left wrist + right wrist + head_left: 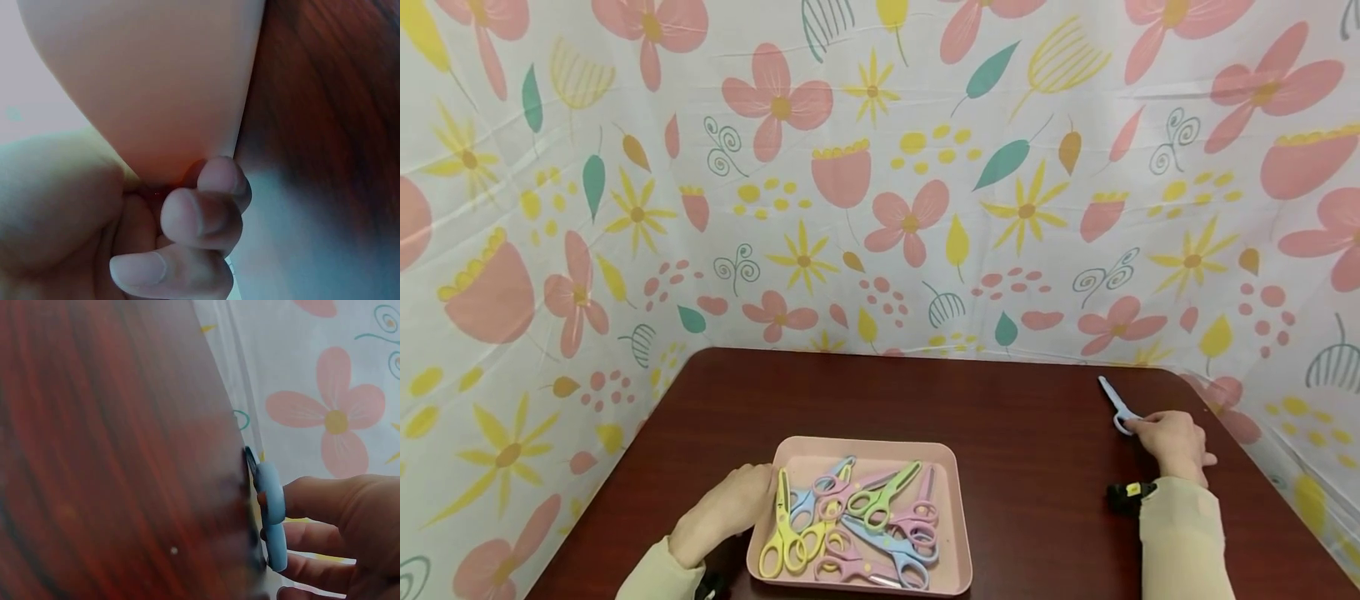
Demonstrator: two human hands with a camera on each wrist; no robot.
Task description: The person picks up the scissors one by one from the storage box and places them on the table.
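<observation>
At the far right of the table, my right hand [1176, 446] pinches a light blue pair of scissors [1117, 403] by the handle loops, blades pointing away to the back left. The right wrist view shows thumb and fingers on the blue handles [272, 495]. My left hand [730, 504] holds the left side of a pink tray [958, 533]; in the left wrist view its fingers curl round the tray wall [169, 87]. Inside the tray lies a jumble of several scissors: yellow [786, 521], green [891, 492], pink [921, 512] and blue ones [880, 537], some overlapping.
The dark reddish-brown table [1037, 467] has rounded back corners. A flower-patterned cloth [910, 275] hangs behind it and along both sides. Dark wrist bands [1127, 497] are worn below pale sleeves [1183, 533].
</observation>
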